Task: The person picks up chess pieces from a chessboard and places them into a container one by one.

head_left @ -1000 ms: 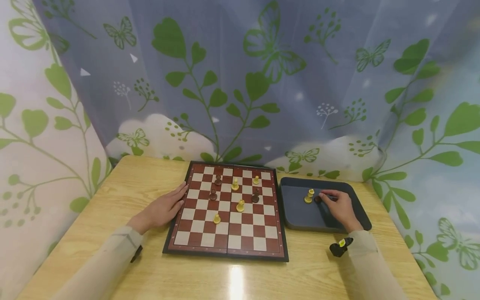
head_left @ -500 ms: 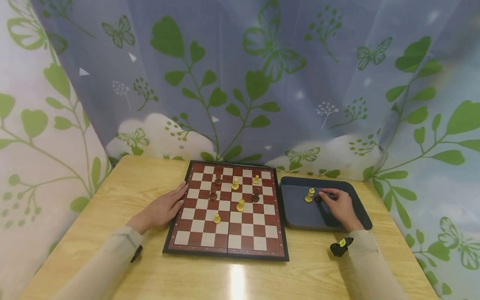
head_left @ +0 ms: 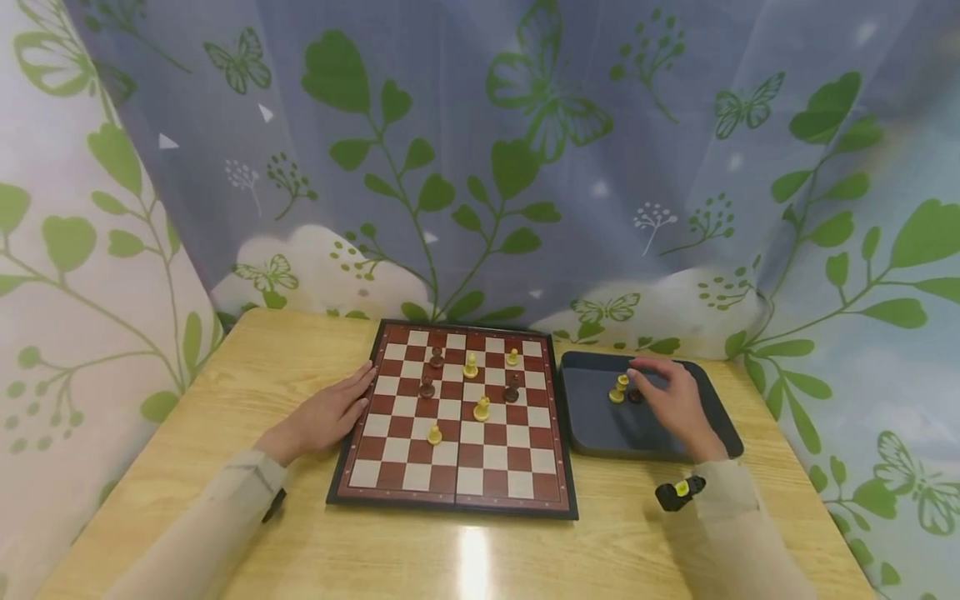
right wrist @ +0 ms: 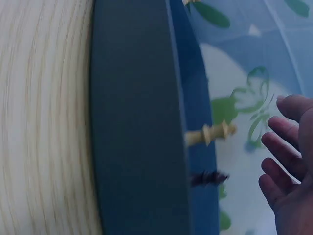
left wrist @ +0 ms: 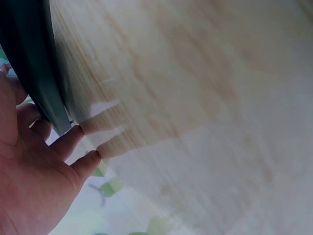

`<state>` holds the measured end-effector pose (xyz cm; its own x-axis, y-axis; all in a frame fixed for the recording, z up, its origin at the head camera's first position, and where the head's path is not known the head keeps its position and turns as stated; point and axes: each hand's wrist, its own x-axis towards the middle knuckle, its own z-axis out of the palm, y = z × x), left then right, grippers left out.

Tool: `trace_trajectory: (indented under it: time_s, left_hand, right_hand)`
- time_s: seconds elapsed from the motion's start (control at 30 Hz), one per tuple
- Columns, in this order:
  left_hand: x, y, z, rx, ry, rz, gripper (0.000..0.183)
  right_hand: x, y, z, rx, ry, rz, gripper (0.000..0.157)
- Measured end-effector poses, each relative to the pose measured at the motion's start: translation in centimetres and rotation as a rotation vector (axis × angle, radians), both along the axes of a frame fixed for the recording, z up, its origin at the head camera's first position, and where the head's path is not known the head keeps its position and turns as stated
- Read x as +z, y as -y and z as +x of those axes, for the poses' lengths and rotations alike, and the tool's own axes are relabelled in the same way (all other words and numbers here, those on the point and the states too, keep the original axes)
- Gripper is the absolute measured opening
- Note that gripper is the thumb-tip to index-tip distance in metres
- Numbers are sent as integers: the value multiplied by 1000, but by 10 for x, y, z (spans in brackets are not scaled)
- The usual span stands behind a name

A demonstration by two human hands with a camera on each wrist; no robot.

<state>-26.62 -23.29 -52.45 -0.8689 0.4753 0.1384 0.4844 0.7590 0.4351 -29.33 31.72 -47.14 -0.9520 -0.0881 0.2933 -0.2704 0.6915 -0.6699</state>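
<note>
My left hand [head_left: 318, 421] lies along the left edge of the chessboard [head_left: 491, 458], fingers extended. In the left wrist view its fingertips are at the board's dark rim [left wrist: 36, 63]. Over the blue-grey tray [head_left: 607, 429], my right hand [head_left: 675, 404] has its fingers spread loosely, holding nothing. Two chess pieces stand upright there side by side: a yellow one [right wrist: 212, 132] with a crown-like top and a dark brown one [right wrist: 208, 178] with a pointed tip. From the head view, the thumb partly covers the dark piece. The right wrist view shows a gap between hand and pieces.
Several chess pieces stand scattered on the board, among them a yellow pawn [head_left: 434, 434], a yellow piece [head_left: 482, 408] and a dark piece [head_left: 512, 388]. The tray sits just right of the board on a wooden table [head_left: 375, 550]. A patterned curtain [head_left: 450, 167] hangs behind.
My right fingers have let go of the dark chess piece and lifted up and slightly left. That piece stays standing beside the yellow one. The left hand has not moved.
</note>
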Motion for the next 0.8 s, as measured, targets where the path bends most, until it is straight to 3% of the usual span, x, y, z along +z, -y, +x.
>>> trace_trajectory:
  time_s: [0.27, 0.8]
  left_hand:
    - [2, 0, 0, -6, -26, -5, 53]
    - [2, -1, 0, -1, -9, -25, 54]
  right_hand:
    - [8, 29, 10, 56, -54, -13, 38]
    - [3, 96, 15, 232, 36, -33, 40]
